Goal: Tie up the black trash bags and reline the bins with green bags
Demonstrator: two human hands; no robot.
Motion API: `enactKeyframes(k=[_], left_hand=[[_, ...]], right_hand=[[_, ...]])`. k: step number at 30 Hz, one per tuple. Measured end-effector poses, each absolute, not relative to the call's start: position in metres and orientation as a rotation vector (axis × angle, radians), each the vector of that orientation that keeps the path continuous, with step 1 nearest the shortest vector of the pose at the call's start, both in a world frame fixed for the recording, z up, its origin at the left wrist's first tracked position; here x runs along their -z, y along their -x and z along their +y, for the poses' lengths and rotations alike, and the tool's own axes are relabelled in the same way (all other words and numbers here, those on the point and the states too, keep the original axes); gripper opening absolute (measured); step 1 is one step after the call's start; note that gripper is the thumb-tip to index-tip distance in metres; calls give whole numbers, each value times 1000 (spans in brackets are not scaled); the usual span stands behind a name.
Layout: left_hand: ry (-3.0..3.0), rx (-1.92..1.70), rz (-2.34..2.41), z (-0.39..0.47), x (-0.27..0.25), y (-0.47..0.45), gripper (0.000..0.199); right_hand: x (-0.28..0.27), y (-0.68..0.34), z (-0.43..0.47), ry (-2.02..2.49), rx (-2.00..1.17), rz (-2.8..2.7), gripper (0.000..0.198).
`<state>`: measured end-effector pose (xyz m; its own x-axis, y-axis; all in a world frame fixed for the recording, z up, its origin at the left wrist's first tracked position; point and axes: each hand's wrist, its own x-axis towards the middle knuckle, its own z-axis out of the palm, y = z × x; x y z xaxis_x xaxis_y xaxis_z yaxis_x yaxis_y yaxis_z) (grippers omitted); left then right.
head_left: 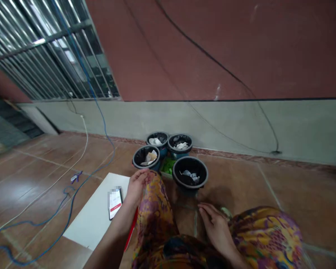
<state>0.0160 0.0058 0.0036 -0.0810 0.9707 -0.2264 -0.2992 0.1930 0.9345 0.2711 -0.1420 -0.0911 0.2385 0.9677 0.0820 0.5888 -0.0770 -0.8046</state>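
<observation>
My left hand (138, 185) rests on my left knee (154, 186), its fingers lying loosely over the patterned cloth and holding nothing that I can see. In front of my right knee (271, 231) hangs my right hand (217, 226), fingers stretched forward, with nothing visible in it. Nearest to its fingertips stands a black-lined bucket (190, 164) with crumpled grey-white pieces inside. Behind it are a back right bucket (180, 139), a back left bucket (156, 135) and a front left bucket (137, 155), each holding pale crumpled stuff. Something green (168, 165) lies in a low tray between them.
A phone (115, 203) lies on a white board (86, 209) to my left. A red strip (131, 229) shows beside my leg. Blue cable (70, 213) and white cable (61, 179) cross the tiled floor, near a small purple-and-white item (76, 176). The wall (240, 127) rises behind the buckets.
</observation>
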Motion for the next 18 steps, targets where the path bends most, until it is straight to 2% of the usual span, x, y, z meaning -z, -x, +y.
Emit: enactKeyframes(k=[3,11,15,18], left_hand=[[-826,-1040,1177,22,9,-64,24],[-1150,-596,1474,81,108,-132,6],[-1468,-468,1582,141,129,-148,22],[-1490,-464,1636,184,142,-164,30]], right_hand=[[110,-289,-138,1870,-734,-1339,41],[144,-327,-101,2112,-1026,-1410,39],[143,-362,-54,2217,-1079,-1659,33],[143,-391,-8,2287,-1002,-1710,32]])
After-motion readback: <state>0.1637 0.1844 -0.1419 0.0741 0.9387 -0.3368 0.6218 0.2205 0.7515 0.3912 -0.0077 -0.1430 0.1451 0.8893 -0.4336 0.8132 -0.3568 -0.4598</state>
